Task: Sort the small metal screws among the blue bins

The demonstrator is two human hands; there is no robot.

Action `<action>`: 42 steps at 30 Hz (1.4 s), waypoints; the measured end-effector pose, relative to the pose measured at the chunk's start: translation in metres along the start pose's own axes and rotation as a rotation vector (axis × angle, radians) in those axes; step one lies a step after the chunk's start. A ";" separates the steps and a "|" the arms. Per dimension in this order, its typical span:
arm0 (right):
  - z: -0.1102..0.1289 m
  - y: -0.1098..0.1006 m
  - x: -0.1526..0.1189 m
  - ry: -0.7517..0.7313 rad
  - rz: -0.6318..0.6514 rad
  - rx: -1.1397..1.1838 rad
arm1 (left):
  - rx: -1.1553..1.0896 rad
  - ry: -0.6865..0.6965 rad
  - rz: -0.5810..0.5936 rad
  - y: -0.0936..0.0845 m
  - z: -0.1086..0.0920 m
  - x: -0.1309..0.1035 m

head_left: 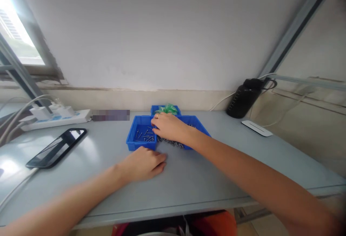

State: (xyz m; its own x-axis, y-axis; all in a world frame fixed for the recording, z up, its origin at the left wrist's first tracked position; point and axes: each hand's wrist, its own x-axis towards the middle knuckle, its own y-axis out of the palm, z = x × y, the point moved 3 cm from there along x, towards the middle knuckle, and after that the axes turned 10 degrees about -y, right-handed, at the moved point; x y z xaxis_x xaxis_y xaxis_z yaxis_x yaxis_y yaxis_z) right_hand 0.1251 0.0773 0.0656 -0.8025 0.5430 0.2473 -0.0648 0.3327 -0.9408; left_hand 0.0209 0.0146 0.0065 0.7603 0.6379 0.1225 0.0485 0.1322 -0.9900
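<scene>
My right hand (170, 126) reaches over the wall between two blue bins, its bent fingertips at the right side of the left blue bin (131, 145). The fingers are closed together; whether a screw is pinched in them I cannot make out. Loose screws (147, 138) lie scattered on that bin's floor. The right blue bin (201, 126) has a denser heap of dark screws (175, 143), partly hidden under my right hand and forearm. My left hand (143, 164) rests on the table just in front of the left bin, fingers curled, nothing visible in them.
Behind stands a smaller blue bin (154, 109) with green plastic packets (168, 109). A black bottle (243, 99) and a white flat device (256, 128) are at right. At left are a phone (56, 148) and a power strip (59, 119) with cables. The wall rises behind the grey table (194, 185).
</scene>
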 end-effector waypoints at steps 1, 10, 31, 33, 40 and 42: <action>-0.002 0.003 -0.004 0.023 0.043 -0.016 | 0.002 0.002 0.001 0.001 0.000 0.000; -0.013 0.018 -0.025 -0.013 0.325 0.048 | -0.030 -0.005 -0.001 0.001 0.001 -0.001; 0.018 0.008 -0.074 -0.107 0.090 0.023 | 0.016 -0.171 0.002 0.003 0.003 0.000; 0.030 0.019 -0.082 -0.171 0.130 0.019 | 0.040 -0.241 0.004 0.005 0.004 0.000; 0.046 0.032 -0.088 -0.109 0.045 0.109 | 0.022 -0.145 0.024 0.003 0.002 0.001; 0.043 0.031 -0.089 -0.030 0.036 0.187 | 0.030 -0.127 0.020 0.002 0.001 0.002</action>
State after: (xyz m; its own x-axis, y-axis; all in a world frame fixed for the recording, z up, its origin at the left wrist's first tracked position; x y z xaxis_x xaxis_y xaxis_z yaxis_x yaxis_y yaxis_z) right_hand 0.1683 0.0060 0.0047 -0.8237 0.5275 0.2078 -0.1420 0.1630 -0.9764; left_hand 0.0216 0.0173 0.0045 0.6724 0.7316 0.1120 0.0133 0.1394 -0.9901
